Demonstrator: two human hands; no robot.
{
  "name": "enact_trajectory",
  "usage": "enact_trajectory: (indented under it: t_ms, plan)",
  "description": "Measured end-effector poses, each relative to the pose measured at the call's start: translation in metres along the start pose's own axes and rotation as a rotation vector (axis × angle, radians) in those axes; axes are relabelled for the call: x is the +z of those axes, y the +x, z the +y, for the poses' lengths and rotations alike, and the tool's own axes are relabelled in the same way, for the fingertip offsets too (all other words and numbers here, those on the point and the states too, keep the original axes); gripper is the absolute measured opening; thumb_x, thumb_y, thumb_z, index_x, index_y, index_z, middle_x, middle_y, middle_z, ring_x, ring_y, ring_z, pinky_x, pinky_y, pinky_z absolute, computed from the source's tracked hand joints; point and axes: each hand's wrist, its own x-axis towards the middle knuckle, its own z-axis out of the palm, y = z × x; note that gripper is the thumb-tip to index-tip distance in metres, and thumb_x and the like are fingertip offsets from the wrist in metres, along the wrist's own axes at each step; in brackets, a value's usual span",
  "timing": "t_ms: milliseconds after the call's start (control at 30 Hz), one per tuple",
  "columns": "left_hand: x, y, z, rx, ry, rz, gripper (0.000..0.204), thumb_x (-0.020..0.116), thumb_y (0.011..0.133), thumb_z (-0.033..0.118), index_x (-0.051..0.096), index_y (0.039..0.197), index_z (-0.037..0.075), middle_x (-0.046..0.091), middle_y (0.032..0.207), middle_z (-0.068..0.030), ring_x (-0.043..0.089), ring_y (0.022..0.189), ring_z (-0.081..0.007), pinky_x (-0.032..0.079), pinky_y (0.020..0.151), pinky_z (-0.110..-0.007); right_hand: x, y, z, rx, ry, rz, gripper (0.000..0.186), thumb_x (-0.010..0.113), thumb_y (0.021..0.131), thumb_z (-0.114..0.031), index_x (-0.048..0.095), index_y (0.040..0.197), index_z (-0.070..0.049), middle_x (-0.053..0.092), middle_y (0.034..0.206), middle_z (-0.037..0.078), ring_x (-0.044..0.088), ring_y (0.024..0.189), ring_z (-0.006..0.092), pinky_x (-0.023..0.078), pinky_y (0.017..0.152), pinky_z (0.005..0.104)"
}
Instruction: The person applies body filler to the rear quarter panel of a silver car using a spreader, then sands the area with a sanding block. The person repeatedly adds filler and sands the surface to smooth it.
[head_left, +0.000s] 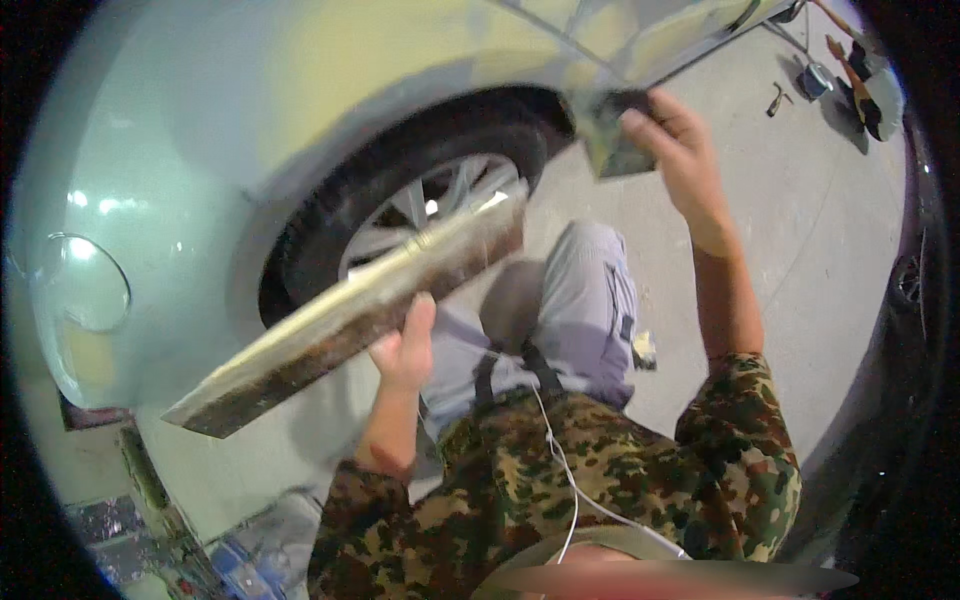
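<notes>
My left hand (405, 345) grips a long, flat blade (330, 335), its lower strip brown and stained, with pale yellow paste along its upper part. The blade is held at a slant in front of the car wheel (400, 190). My right hand (675, 150) holds a small squarish spreader (612, 150) with pale smears, slightly blurred, beside the silver car body (190, 120). The body carries dull yellow and grey patches above the wheel arch.
Another person (865, 95) is at the upper right near a blue container (815, 80) and a dark tool (777, 98) on the concrete floor (770, 250). A dark car (900, 330) lines the right edge. Assorted items (255, 565) lie at lower left.
</notes>
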Motion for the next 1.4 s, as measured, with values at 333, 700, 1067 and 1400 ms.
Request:
enact_trajectory:
  t_ms: [333,700,1067,1400]
  plan:
    - [0.03,0.008,-0.016,-0.084,0.171,0.118,0.053,0.06,0.106,-0.005,0.046,0.158,0.0,0.053,0.158,-0.0166,0.055,0.145,-0.0292,0.044,0.124,-0.053,0.09,-0.07,-0.011,-0.602,-0.425,0.137,0.043,0.072,0.081,0.011,0.079,0.12,-0.003,0.079,0.115,0.014,0.075,0.1,0.0332,0.06,0.085,0.0404]
    - [0.028,0.003,-0.025,-0.109,0.367,0.101,0.038,0.063,0.108,0.0,0.058,0.145,-0.005,0.062,0.148,-0.0143,0.059,0.137,-0.0243,0.056,0.114,-0.051,0.103,-0.071,0.006,-0.464,-0.435,0.126,0.037,0.072,0.084,0.008,0.078,0.118,-0.004,0.079,0.11,0.014,0.074,0.096,0.0346,0.059,0.082,0.0416]
    - [0.008,-0.031,-0.037,-0.21,0.333,0.25,0.041,0.07,0.108,0.01,0.059,0.143,-0.007,0.064,0.146,-0.0121,0.061,0.132,-0.022,0.051,0.113,-0.04,0.094,0.016,-0.061,-0.649,-0.402,0.41,0.037,0.071,0.086,0.008,0.078,0.12,-0.005,0.079,0.113,0.012,0.075,0.1,0.0315,0.06,0.084,0.0399]
    - [0.015,-0.072,-0.029,-0.34,0.422,0.299,0.037,0.073,0.107,0.017,0.068,0.135,-0.007,0.068,0.142,-0.0121,0.062,0.13,-0.0191,0.044,0.114,-0.033,0.129,0.103,-0.075,-0.84,-0.623,0.755,0.032,0.072,0.086,-0.001,0.08,0.116,-0.01,0.081,0.112,0.004,0.075,0.098,0.0266,0.059,0.081,0.0387]
